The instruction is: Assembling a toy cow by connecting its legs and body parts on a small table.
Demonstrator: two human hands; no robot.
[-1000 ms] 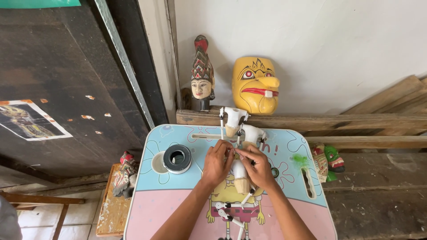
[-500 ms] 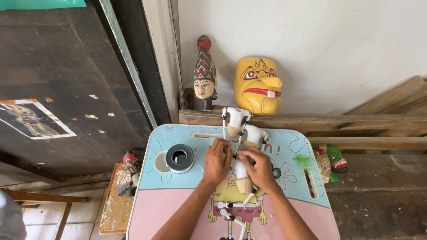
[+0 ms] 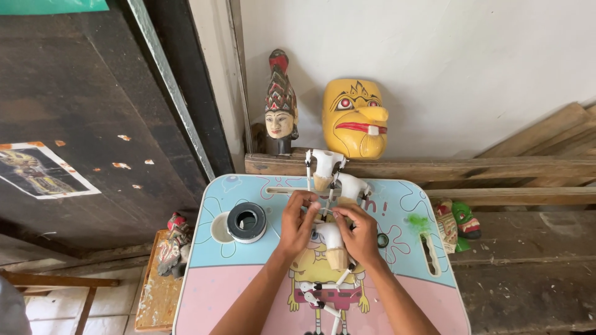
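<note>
Both hands at white jointed puppet parts on a small pastel table.

Left hand (image 3: 298, 220) and right hand (image 3: 359, 231) meet over the white puppet pieces (image 3: 332, 239), fingers pinching them near the middle; what sits between the fingertips is hidden. More white pieces (image 3: 326, 164) lie at the table's far edge. Black tape roll (image 3: 246, 221) stands left of the left hand on the table (image 3: 211, 291). Against the wall behind: yellow mask (image 3: 355, 118), beside it a carved puppet head (image 3: 280, 105).
</note>
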